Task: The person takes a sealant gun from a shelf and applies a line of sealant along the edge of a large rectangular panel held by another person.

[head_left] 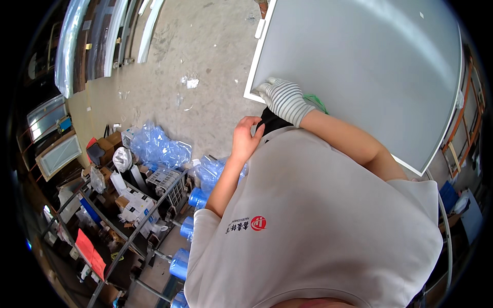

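A large grey panel (354, 77) with a white frame (255, 66) lies in front of me, toward the right. My right hand (285, 100) wears a white glove with dark stripes. Its bent fingers press together at the panel's near left corner, against the inside of the frame; whether they pinch something small is hidden. Beside its wrist, green strands (316, 102) lie on the panel. My left hand (246, 137) is bare and hovers by my waist, left of the gloved hand. Its fingers curve loosely, the thumb stands apart, and nothing shows in it.
Wrapped long profiles (95, 43) stand at the far left. Blue plastic film (159, 146) lies on the concrete floor (205, 51), near a metal-railed cart (136, 233) full of boxes and scraps. Blue rollers (181, 263) line my left side. An orange rack (465, 118) stands beyond the panel's right edge.
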Demonstrator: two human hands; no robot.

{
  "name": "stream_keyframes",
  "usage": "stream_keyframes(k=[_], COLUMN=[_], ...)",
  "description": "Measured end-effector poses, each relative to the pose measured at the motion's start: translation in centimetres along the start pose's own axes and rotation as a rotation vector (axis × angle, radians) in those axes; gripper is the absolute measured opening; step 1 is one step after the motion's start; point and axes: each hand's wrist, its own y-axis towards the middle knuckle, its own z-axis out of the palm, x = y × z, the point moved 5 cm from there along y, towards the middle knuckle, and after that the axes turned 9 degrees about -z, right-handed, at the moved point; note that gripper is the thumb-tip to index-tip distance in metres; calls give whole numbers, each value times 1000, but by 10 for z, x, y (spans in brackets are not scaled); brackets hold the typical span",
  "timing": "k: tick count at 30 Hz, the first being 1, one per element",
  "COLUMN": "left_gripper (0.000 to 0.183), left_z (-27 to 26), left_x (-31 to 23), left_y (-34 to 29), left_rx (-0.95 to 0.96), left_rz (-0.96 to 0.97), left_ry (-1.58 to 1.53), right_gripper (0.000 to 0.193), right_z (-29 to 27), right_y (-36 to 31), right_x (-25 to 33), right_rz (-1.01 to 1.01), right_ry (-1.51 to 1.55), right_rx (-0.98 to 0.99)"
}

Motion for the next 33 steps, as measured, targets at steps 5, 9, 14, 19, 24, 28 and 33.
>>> stream_keyframes(k=[5,9,14,19,24,28,33], left_gripper=[17,17,16,16,16,16,16], left_z=[1,-1,-1,0,-3,-1,2], left_x=[3,1,4,5,7,4,7], left_y=[-1,0,-1,-2,-2,-2,-2], left_rx=[-3,-3,-7,-9,-16,-7,-21], left_rz=[7,13,-14,17,4,17,12], left_ry=[4,3,-4,-3,-8,5,-33], right_gripper=[22,20,21,19,19,20,22], right_z=[-23,-9,14,6,-6,6,-7], right_y=[0,-2,1,2,0,6,7], right_x=[-5,-5,-5,-5,-3,-5,-8], right_rz=[-13,-142,-261,-139,-79,-118,28], right_ry=[143,34,-85,-77,2,-107,-8], right_rx=[-25,-56,-159,-113,-83,15,-23])
